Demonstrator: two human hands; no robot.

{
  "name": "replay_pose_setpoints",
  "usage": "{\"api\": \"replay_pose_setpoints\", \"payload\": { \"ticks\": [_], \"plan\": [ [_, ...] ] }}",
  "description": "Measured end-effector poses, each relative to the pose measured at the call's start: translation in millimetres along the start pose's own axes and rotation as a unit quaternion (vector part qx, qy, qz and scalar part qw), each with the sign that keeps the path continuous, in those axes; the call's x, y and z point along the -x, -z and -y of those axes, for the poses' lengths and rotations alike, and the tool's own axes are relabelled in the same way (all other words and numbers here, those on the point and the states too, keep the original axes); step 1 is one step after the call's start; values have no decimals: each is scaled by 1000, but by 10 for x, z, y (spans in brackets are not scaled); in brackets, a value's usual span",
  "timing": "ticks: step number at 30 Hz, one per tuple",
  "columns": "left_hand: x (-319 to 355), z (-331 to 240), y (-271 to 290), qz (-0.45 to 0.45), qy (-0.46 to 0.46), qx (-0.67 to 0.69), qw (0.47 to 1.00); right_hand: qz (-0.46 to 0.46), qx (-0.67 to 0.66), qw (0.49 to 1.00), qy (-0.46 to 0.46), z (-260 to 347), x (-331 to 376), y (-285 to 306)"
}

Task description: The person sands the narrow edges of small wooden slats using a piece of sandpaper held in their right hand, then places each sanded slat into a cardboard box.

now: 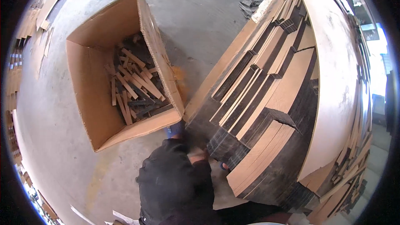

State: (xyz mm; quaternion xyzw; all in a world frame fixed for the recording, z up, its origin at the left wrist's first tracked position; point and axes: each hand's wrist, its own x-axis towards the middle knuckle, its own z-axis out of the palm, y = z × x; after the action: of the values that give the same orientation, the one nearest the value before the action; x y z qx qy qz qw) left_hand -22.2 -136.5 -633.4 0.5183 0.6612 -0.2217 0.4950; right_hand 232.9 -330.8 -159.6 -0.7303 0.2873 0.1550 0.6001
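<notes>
A broad stack of thin boards (266,100) fills the right half of the view, pale tan on their faces and near-black along the edges; they lie in stepped layers, each bundle set back a little from the one below, which leaves the dark ends exposed and easy to reach from the front. Against its far side leans a large curved pale sheet (337,71), probably stood there to keep it off the floor. To the left, on the bare concrete floor (54,141), sits an open cardboard box (96,100) with its flaps up; inside lies a loose heap of narrow offcut strips (133,85), tan and dark, thrown in anyhow — a scrap bin by the look of it, set just beside the stack so that waste has a short way to go. At the bottom the person bends in, dark sleeves bunched together; one hand (199,155), which I cannot assign to a side, presses at the low front corner of the stack; whether its fingers close on a board I cannot tell — the sleeve hides them.
</notes>
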Motion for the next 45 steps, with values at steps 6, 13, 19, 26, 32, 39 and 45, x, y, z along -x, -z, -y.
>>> {"api": "replay_pose_setpoints", "payload": {
  "ticks": [6,13,19,26,32,39,45],
  "plan": [
    [-2,-39,57,-1,15,9,1000,-18,20,1000,2,4,-30,4],
    [62,-78,146,-11,21,12,1000,-40,8,999,-6,-99,36,121],
    [164,-270,427,-51,-2,21,998,-22,-39,999,-14,-329,190,422],
    [946,-834,1126,-132,-27,124,983,59,-86,994,6,-732,361,749],
    [1259,-503,1894,-220,-241,400,856,170,-274,946,-39,-745,931,238],
    [3625,-1041,2876,-181,-492,399,753,291,-410,864,-23,-1194,645,514],
    [4856,-2506,3702,75,-632,448,628,323,-512,794,-61,-1181,1027,197]
  ]
}}
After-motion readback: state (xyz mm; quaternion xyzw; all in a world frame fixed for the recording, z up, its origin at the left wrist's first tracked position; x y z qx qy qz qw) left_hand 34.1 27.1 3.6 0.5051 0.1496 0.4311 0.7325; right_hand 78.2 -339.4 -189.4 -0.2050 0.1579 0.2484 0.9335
